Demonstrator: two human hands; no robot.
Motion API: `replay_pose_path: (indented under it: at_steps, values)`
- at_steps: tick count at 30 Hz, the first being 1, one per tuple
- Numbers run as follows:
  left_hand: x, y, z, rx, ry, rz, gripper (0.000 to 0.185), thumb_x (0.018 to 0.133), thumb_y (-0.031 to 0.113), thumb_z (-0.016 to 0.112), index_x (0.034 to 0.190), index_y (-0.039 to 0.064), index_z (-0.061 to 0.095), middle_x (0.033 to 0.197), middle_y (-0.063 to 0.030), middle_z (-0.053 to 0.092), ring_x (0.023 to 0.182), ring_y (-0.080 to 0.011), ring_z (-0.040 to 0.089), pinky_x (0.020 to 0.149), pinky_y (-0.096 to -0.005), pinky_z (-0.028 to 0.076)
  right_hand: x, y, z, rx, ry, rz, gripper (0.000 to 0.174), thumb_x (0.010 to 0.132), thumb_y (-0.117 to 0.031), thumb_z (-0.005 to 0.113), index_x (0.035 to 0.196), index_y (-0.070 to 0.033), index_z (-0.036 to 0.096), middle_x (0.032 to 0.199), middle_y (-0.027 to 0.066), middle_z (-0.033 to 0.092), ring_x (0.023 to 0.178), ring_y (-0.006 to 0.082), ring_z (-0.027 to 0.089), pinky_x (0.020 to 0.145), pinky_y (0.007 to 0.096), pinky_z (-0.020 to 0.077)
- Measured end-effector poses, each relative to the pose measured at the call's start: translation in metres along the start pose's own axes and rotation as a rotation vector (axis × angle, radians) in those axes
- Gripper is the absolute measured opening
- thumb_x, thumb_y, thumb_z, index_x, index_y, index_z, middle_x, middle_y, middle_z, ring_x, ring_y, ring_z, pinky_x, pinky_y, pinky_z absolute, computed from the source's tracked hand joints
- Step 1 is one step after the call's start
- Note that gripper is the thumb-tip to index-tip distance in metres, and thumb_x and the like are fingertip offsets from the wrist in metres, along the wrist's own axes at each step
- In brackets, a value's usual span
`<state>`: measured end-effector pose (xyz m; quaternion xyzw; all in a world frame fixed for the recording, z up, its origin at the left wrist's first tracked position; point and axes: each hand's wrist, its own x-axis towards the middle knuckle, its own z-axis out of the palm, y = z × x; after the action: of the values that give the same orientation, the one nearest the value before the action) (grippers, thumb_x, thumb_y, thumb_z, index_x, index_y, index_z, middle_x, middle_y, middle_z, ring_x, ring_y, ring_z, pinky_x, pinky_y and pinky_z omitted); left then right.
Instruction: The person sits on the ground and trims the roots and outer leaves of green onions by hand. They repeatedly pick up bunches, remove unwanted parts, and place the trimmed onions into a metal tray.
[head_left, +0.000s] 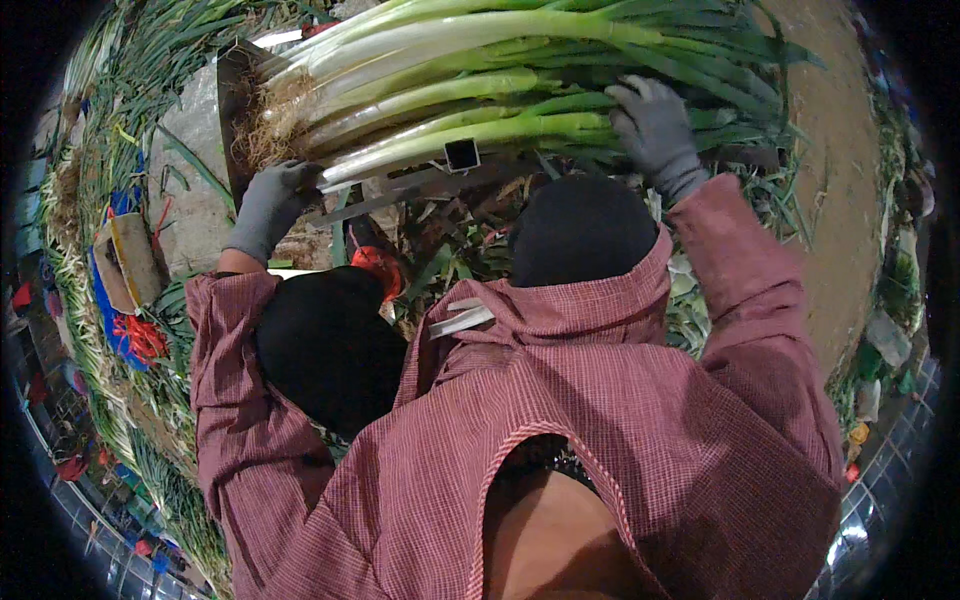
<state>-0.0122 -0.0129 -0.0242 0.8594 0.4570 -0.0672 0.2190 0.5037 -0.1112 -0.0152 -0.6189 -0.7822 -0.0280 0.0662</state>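
Observation:
A thick layer of long green onions (450, 90) lies in a metal rack, white stalks to the left and green leaves to the right. Their brown roots (274, 127) face the rack's upright end plate (234, 112). My left hand (274, 206), in a grey knit glove, has its fingertips closed at the root end of the nearest stalk. Also gloved in grey, my right hand (656, 127) rests over the leaves at the near side. Its fingers are slightly curled, and the leaves partly hide what they touch.
A rack bar (405, 195) with a square black end (461, 155) runs along the near side. Leaf scraps (450, 255) and a roll of red tape (379, 270) lie below. At left are a block-like stool (131, 262), red ties (139, 337) and more onions (112, 420).

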Motion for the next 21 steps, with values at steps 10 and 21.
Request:
replay_pose_path:
  at_steps: [10, 21]
  values:
    - [-0.010, -0.009, -0.002, -0.052, 0.081, 0.121, 0.050, 0.074, 0.014, 0.072, 0.122, 0.007, 0.061, 0.108, -0.0213, 0.065, 0.104, -0.0418, 0.061, 0.089, -0.0463, 0.052, 0.019, -0.034, -0.026, 0.208, 0.013, -0.319, 0.041, 0.087, -0.022, 0.062, 0.125, -0.007, 0.060, 0.127, 0.0158, 0.059, 0.117, 0.0360, 0.055, 0.100, 0.0453, 0.0423]
    - [-0.023, -0.004, -0.013, 0.179, 0.088, 0.023, 0.027, 0.080, 0.025, 0.072, 0.103, 0.011, 0.070, 0.092, -0.0144, 0.069, 0.092, -0.0371, 0.066, 0.079, -0.0475, 0.053, 0.056, -0.080, 0.006, 0.218, -0.168, -0.507, 0.052, 0.081, -0.023, 0.069, 0.128, -0.006, 0.057, 0.111, 0.0127, 0.063, 0.100, 0.0348, 0.057, 0.089, 0.0450, 0.0451]
